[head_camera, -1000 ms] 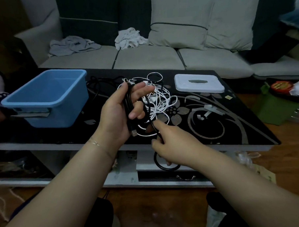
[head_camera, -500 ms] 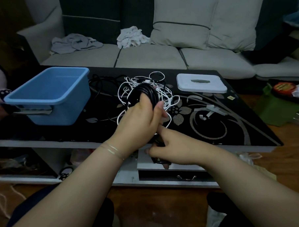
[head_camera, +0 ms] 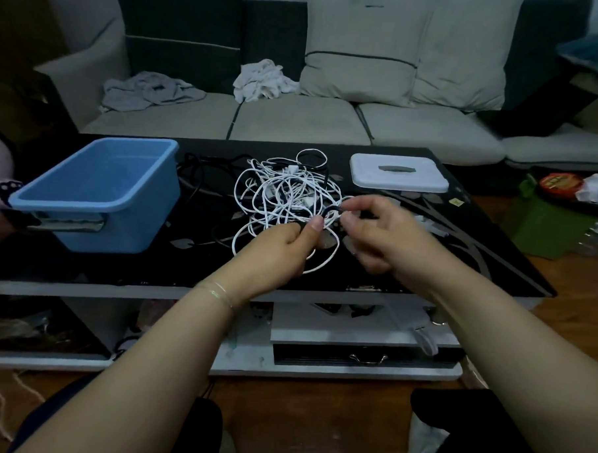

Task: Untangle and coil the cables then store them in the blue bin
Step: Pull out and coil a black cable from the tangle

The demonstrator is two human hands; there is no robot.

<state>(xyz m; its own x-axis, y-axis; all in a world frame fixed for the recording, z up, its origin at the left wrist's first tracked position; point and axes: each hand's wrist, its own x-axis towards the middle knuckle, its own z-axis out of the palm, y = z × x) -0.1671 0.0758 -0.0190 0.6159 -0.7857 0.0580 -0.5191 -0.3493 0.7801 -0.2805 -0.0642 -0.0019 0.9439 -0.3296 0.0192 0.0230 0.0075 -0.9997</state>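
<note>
A tangle of white cables (head_camera: pixel 285 195) lies in the middle of the black glass table (head_camera: pixel 494 269). More black cables (head_camera: pixel 204 174) lie behind it, beside the blue bin (head_camera: pixel 100 197) at the table's left. My left hand (head_camera: pixel 279 249) grips a bundled black cable, mostly hidden in the fist. My right hand (head_camera: pixel 379 236) pinches a short loop of that black cable (head_camera: pixel 329 212) between thumb and fingers. Both hands hover just in front of the white tangle, close together.
A white lidded box (head_camera: pixel 399 172) sits at the table's back right. A grey sofa (head_camera: pixel 295 120) with cushions and crumpled cloths stands behind. Green bag and clutter (head_camera: pixel 558 217) lie on the floor at right. A shelf and drawer (head_camera: pixel 364 357) sit under the tabletop.
Both hands have risen from the table's front edge to above the tabletop. The black coil has gone from open loops in my left hand to a tight bundle in its fist.
</note>
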